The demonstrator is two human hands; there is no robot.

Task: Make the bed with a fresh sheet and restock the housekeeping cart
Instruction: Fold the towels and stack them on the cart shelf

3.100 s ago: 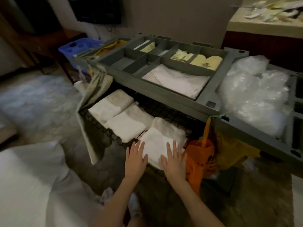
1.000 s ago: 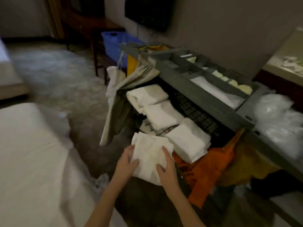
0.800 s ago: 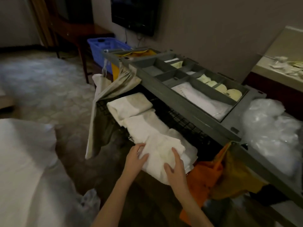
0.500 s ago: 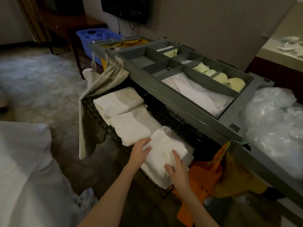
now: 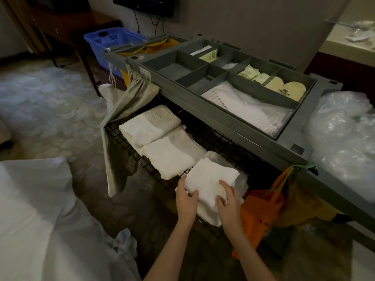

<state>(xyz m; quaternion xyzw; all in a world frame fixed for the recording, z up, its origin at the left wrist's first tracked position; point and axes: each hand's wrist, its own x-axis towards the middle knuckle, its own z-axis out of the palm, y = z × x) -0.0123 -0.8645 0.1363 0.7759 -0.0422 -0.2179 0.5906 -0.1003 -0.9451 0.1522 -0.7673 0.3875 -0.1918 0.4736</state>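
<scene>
A folded white towel [image 5: 211,178] lies on top of another white towel at the near end of the cart's black wire shelf [image 5: 219,142]. My left hand [image 5: 186,199] grips its left near edge and my right hand [image 5: 228,199] grips its right near edge. Two more folded white towels [image 5: 150,126] [image 5: 172,156] lie side by side further along the shelf. The grey housekeeping cart [image 5: 203,110] carries a divided top tray with cream packets and a white bagged item. The bed's white sheet [image 5: 30,209] fills the lower left.
An orange bag [image 5: 261,205] hangs from the cart to the right of my hands. A heap of clear plastic [image 5: 341,142] sits on the cart's right end. A beige curtain [image 5: 129,94] hangs at the cart's left end; a blue basket [image 5: 109,40] stands behind it.
I lifted a folded towel up from beside the cart and carried it onto the stack at the shelf's near end. Both hands stay on it.
</scene>
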